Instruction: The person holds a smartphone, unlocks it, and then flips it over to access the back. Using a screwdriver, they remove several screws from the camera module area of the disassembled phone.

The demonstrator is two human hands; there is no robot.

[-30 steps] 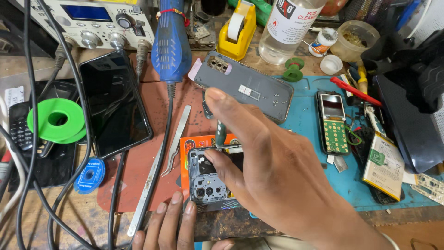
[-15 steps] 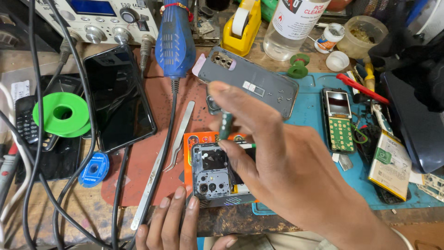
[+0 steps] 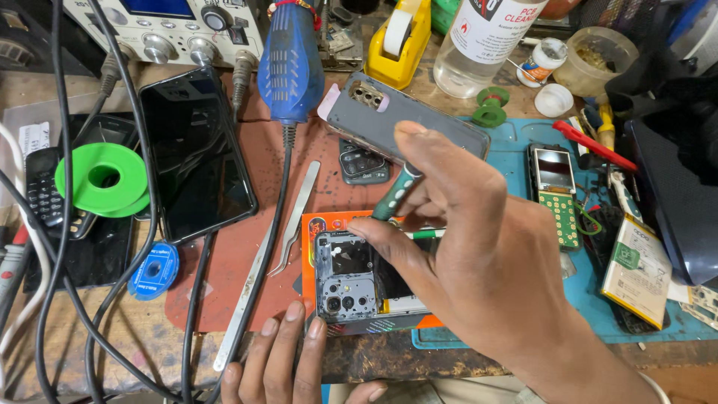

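My right hand [image 3: 479,254] grips a green-handled screwdriver [image 3: 395,193], its tip down over the top edge of an opened phone [image 3: 351,280] with bare camera lenses and circuit board. The phone lies on an orange card [image 3: 310,224] near the bench's front edge. My left hand [image 3: 280,359] rests its fingertips against the phone's lower left corner. The phone's grey back cover [image 3: 396,120] lies just behind my right hand.
Long tweezers [image 3: 262,262] and a blue heat tool [image 3: 290,63] lie left of the phone. A black phone [image 3: 194,150] and green reel [image 3: 101,178] are farther left. A small bare handset [image 3: 557,194] sits on the blue mat [image 3: 591,299] at right, a cleaner bottle [image 3: 486,41] behind.
My right hand has tilted the screwdriver and lowered its tip toward the phone's top edge. The view has shifted slightly; my left hand stays at the phone's corner.
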